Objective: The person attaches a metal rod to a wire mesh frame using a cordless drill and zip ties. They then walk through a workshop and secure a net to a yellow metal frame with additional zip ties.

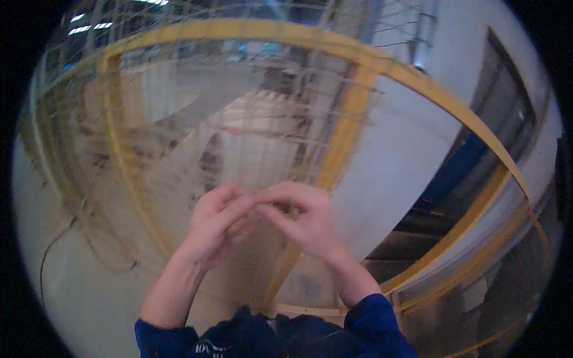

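My left hand (224,223) and my right hand (300,215) meet at the fingertips in front of my chest. The fingers of both are bent, and blur hides whether anything small is pinched between them. Just beyond the hands stands a yellow frame (344,129) with wire mesh (268,134) across it. Through the mesh a pale, blurred surface shows.
The frame's curved top rail (250,30) crosses the view ahead. On the right are a white panel (385,156), a dark opening with a blue object (456,165), and more yellow rails (465,223). A thin cable (44,259) runs along the floor at left.
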`<state>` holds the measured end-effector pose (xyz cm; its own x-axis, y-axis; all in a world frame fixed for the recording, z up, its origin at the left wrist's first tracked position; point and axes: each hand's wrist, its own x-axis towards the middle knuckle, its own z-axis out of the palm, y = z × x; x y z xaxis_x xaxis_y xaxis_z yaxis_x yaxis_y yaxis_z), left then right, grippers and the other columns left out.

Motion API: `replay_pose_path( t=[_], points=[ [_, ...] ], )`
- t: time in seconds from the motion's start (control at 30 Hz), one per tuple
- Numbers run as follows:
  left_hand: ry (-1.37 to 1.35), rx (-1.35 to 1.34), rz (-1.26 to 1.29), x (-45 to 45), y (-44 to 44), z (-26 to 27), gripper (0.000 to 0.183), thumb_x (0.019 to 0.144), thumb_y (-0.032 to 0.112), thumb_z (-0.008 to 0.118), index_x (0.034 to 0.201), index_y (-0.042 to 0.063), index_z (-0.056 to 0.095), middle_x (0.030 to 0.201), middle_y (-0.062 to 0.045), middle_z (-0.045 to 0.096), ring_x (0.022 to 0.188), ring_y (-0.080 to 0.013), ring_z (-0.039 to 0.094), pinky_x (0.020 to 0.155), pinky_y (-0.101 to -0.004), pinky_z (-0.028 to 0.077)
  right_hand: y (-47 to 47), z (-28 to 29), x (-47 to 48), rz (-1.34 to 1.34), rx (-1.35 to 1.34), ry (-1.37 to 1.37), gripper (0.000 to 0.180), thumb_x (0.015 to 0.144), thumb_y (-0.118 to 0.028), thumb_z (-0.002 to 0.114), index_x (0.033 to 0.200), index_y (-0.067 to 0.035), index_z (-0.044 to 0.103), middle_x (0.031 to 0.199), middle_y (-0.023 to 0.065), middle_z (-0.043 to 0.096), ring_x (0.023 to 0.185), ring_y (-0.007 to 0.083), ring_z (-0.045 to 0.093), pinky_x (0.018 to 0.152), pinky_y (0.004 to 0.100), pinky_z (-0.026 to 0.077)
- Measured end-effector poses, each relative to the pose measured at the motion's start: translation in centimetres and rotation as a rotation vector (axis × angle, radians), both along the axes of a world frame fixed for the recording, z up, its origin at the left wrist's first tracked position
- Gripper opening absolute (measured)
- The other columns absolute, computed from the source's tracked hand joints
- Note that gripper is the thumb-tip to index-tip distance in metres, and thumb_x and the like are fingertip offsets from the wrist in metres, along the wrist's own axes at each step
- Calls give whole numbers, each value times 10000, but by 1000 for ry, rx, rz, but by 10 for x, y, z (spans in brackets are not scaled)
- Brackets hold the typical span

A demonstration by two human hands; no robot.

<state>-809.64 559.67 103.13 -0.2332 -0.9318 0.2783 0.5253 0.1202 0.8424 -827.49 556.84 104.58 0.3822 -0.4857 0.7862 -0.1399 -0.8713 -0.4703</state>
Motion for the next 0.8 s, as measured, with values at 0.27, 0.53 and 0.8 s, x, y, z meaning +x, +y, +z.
replay_pose_path(
  t=[0.27,0.53,0.8],
  points=[
    [49,-129,98,-5,-1,-19,172,975,160,615,859,92,507,575,66,370,436,-28,275,396,-213,208,-16,-4,-7,-165,-660,155,179,763,-93,783,913,-77,688,780,74,656,702,277,643,618,367,518],
    [-218,-470,614,-23,-12,-42,123,961,98,607,868,41,551,652,-17,547,529,-67,469,475,-225,356,-5,-54,21,-208,81,-209,139,865,-112,728,967,-21,700,794,87,695,668,159,659,601,289,513],
    [-788,-621,176,10,-17,-65,151,962,168,600,972,21,633,749,-150,644,642,-210,635,598,-346,480,6,-86,-38,-36,641,-53,144,954,-135,648,884,-11,664,787,37,672,704,100,608,635,261,503]
  ],
)
